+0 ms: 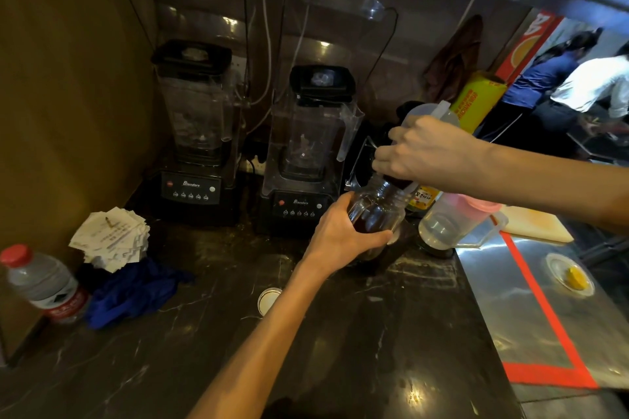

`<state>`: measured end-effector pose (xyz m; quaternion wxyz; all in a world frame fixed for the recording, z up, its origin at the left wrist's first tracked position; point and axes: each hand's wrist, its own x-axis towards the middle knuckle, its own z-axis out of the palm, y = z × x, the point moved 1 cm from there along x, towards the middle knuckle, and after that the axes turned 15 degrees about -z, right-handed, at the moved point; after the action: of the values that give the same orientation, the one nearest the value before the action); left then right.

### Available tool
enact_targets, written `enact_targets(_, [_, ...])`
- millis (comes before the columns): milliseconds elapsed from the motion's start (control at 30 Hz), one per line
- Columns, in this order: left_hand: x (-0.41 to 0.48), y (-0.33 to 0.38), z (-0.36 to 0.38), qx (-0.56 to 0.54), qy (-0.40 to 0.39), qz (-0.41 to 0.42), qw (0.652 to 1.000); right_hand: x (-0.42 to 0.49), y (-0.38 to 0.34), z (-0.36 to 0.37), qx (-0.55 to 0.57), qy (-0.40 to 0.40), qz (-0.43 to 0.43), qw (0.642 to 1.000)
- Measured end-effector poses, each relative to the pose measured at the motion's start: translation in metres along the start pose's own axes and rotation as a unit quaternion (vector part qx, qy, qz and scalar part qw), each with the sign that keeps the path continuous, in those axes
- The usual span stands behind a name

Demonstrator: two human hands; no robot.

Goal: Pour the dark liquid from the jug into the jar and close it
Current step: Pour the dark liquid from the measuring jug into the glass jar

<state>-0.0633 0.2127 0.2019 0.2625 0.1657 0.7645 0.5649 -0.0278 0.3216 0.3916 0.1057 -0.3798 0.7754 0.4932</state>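
Both your hands are busy: your left hand (343,231) wraps around the clear jar (376,214), tilting it above the dark marble counter (340,350), while your right hand (422,150) grips the plastic jug (427,116), tipped so dark liquid meets the jar's threaded mouth. Its lid (269,299) lies near your left forearm.

A dark marble counter (340,333) meets a brown wall (68,78) at its left edge, two blenders (197,133) stand along its back edge, and a steel worktop (544,316) taped in red adjoins its right edge.
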Motion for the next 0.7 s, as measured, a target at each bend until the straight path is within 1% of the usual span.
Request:
enact_targets(300, [0.0,-0.0007,0.0006,-0.002,-0.007,-0.003,1.0,-0.001,0.0029,0.0009,0.009,0.0,0.004,1.0])
enact_targets(700, [-0.002,0.0055,-0.0015,-0.014,-0.009,0.008,1.0,-0.0001,0.004,0.0002,-0.019,-0.021,0.008,1.0])
